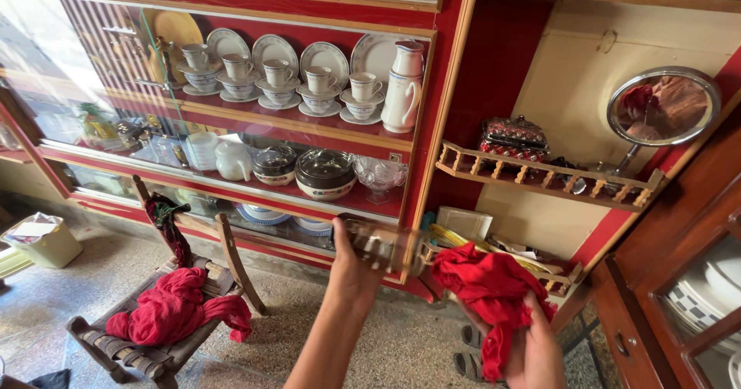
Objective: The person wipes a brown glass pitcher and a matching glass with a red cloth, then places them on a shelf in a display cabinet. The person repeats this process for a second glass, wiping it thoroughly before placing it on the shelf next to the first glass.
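Two hands, head view: both of yours are raised in front of the red display cabinet (432, 88).
Left hand: your left hand (351, 269) is clenched around one end of a clear glass tumbler (382, 246), which lies on its side, level with the cabinet's bottom shelf edge.
Right hand: your right hand (532, 350) grasps a bunched red cloth (490, 289), just beside the tumbler's open end; whether they touch, you cannot tell.
Cabinet shelves: behind the glass front, cups and saucers (278, 76) line the upper shelf, with a white jug (403, 88) at its right end; lidded bowls (324, 173) stand one shelf below.
Right niche: a round mirror (662, 107) stands on a small railed wooden shelf (540, 177).
Floor: a low wooden chair (166, 327) carries another red cloth (174, 308).
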